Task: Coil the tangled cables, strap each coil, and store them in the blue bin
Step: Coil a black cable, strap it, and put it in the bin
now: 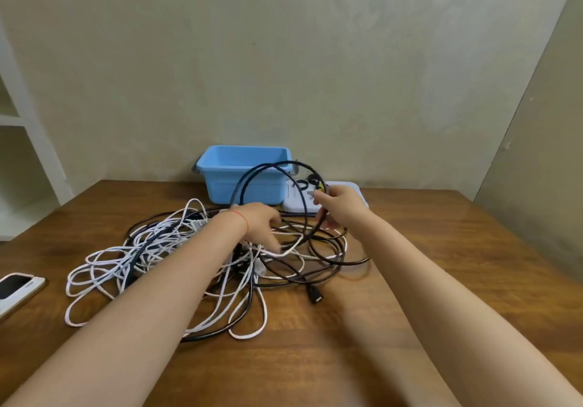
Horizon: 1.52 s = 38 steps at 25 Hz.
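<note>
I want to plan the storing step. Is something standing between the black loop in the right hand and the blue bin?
Nothing visible blocks it. The right hand grips the black cable loop, raised directly in front of the blue bin, whose top is open. But the loop's lower strands still run into the tangled pile, where the left hand is working.

- A wooden table [410,280] with brown grain fills the lower half of the frame.
- A tangle of white and black cables [176,258] sprawls across its centre.
- A blue bin [220,186] stands at the far edge, centre frame.
- A white tray [353,187] sits just right of the bin.
- A phone [15,290] lies at the left edge.
</note>
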Motion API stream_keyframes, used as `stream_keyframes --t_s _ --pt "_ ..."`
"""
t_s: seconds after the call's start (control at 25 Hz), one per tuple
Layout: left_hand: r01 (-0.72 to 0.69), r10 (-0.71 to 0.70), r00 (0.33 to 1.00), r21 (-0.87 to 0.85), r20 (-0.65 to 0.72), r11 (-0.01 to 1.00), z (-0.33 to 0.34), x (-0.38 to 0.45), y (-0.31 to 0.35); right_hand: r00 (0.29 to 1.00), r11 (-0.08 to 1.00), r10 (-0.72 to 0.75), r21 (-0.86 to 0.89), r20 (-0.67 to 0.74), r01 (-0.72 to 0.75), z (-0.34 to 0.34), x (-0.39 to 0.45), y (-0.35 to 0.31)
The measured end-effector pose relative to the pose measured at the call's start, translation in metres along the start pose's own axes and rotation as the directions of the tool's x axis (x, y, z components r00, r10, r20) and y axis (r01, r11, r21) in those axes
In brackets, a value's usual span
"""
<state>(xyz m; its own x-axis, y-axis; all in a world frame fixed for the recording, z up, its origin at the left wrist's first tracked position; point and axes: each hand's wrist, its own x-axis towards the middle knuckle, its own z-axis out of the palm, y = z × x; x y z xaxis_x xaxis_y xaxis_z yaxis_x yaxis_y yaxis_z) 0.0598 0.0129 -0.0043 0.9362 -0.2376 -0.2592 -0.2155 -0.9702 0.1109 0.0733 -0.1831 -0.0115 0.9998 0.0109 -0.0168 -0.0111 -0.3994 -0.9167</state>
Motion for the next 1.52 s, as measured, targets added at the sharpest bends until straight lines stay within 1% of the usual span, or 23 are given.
stream_keyframes --t_s 0.08,0.16,0.24,0.32,0.4,0.44,0.52,0.56,0.64,0.76,0.84,0.92,1.0,1.04,1.08,1.16,1.2,1.24,1.28,1.36,1.4,1.44,1.52 --pt "-0.160 0.133 0.986 -0.352 -0.099 0.922 0.002 -0.008 0.029 0.998 0.994 -0.020 0.112 0.064 0.013 -0.004 -0.006 -0.012" --pt "-0.248 0.123 0.952 -0.475 -0.279 0.844 0.011 -0.007 0.050 0.998 0.978 -0.067 0.196 -0.016 0.069 -0.009 -0.010 -0.023" --pt "-0.198 0.059 0.919 -0.328 -0.390 0.924 0.017 -0.002 0.055 0.981 0.966 -0.051 0.241 -0.187 0.096 -0.020 -0.011 -0.026" --pt "0.003 -0.014 0.880 -0.024 -0.474 1.000 0.018 0.001 0.040 0.930 0.960 0.029 0.269 -0.367 0.077 -0.042 -0.007 -0.021" --pt "0.264 -0.137 0.860 0.197 -0.492 0.944 0.016 0.003 0.013 0.820 0.947 0.155 0.319 -0.551 0.035 -0.077 0.000 -0.009" --pt "0.381 -0.228 0.843 0.244 -0.486 0.892 0.015 0.002 -0.003 0.738 0.934 0.233 0.358 -0.633 0.011 -0.096 0.001 -0.002" --pt "0.519 -0.360 0.803 0.261 -0.475 0.814 0.013 0.001 -0.023 0.596 0.890 0.387 0.455 -0.703 -0.041 -0.129 0.001 0.016" --pt "0.530 -0.368 0.804 0.280 -0.468 0.801 0.012 0.002 -0.023 0.565 0.887 0.420 0.453 -0.711 -0.088 -0.141 0.000 0.026" --pt "0.439 -0.269 0.855 0.342 -0.444 0.831 0.010 0.007 -0.010 0.594 0.920 0.390 0.281 -0.704 -0.271 -0.147 -0.003 0.039" --pt "0.144 0.013 0.912 0.349 -0.410 0.926 0.015 0.014 0.020 0.649 0.906 0.247 -0.065 -0.720 -0.417 -0.124 -0.008 0.042" --pt "-0.051 0.094 0.937 0.136 -0.336 0.989 0.021 0.019 0.031 0.800 0.888 0.064 -0.331 -0.596 -0.319 -0.097 -0.008 0.037" --pt "-0.128 0.102 0.963 -0.093 -0.249 0.987 0.032 0.023 0.036 0.946 0.862 -0.046 -0.491 -0.320 -0.124 -0.067 -0.006 0.039" --pt "-0.124 0.093 0.970 -0.129 -0.224 0.984 0.045 0.026 0.035 0.992 0.783 -0.085 -0.623 -0.094 0.008 -0.039 -0.008 0.045" --pt "-0.108 0.079 0.972 -0.121 -0.221 0.987 0.050 0.028 0.032 0.985 0.682 -0.166 -0.728 -0.054 0.075 -0.027 -0.010 0.047" --pt "-0.089 0.064 0.974 -0.108 -0.217 0.990 0.055 0.030 0.028 0.943 0.533 -0.330 -0.832 -0.037 0.154 -0.017 -0.011 0.050" --pt "-0.064 0.042 0.975 -0.093 -0.218 0.994 0.062 0.034 0.021 0.760 0.230 -0.643 -0.924 0.091 0.305 0.001 -0.012 0.047" --pt "-0.062 0.041 0.974 -0.088 -0.222 0.994 0.064 0.037 0.018 0.703 0.117 -0.682 -0.919 0.202 0.377 0.007 -0.009 0.045" --pt "-0.068 0.049 0.973 -0.078 -0.223 0.995 0.066 0.038 0.018 0.732 0.063 -0.611 -0.903 0.301 0.424 0.012 -0.007 0.044" --pt "-0.081 0.064 0.970 -0.062 -0.233 0.995 0.067 0.039 0.020 0.817 0.076 -0.471 -0.907 0.333 0.414 0.015 -0.006 0.044" --pt "-0.117 0.107 0.944 -0.015 -0.313 0.993 0.070 0.039 0.025 0.962 0.136 -0.156 -0.960 0.222 0.243 0.012 -0.001 0.048" --pt "-0.135 0.129 0.916 0.011 -0.379 0.991 0.070 0.039 0.027 0.986 0.178 -0.066 -0.970 0.155 0.164 0.006 0.001 0.052" --pt "-0.151 0.148 0.882 0.031 -0.447 0.988 0.069 0.038 0.029 0.991 0.220 -0.032 -0.967 0.128 0.132 0.000 0.003 0.057" --pt "-0.180 0.184 0.813 0.062 -0.552 0.982 0.065 0.040 0.036 0.983 0.243 -0.116 -0.955 0.143 0.168 -0.013 0.004 0.065"
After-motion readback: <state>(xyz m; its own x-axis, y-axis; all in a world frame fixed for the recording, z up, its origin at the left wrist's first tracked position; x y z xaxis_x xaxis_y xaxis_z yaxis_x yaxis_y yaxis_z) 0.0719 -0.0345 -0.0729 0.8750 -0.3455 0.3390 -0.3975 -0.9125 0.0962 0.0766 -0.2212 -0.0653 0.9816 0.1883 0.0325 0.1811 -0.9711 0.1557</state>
